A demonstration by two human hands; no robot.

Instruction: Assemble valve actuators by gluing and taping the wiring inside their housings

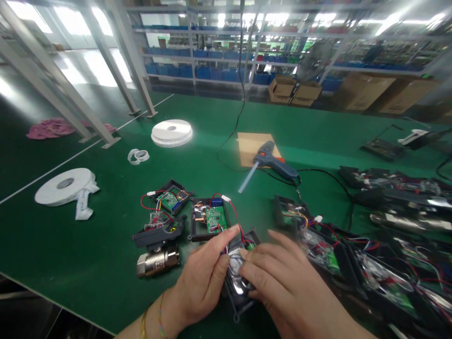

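Note:
Between my hands is a dark plastic housing [236,303] with a shiny clear-covered insert and red wires running out of its far end. My left hand [206,273] grips its left side, thumb and fingers along the edge. From the right, my right hand [286,278] holds the housing with its fingertips bent onto the insert; part of the insert is hidden under them. Just beyond lies an open case with a green circuit board [216,219], a red wire leading from it toward the housing. Left of my hands sits a metal valve body [158,261] beneath another dark housing [158,233].
A glue gun [273,162] rests by a brown board [245,146], its cable crossing the green table. Several wired assemblies [370,268] crowd the right side. White tape rolls [52,190] lie at left, near metal posts [136,89]. Shelves [226,61] stand behind.

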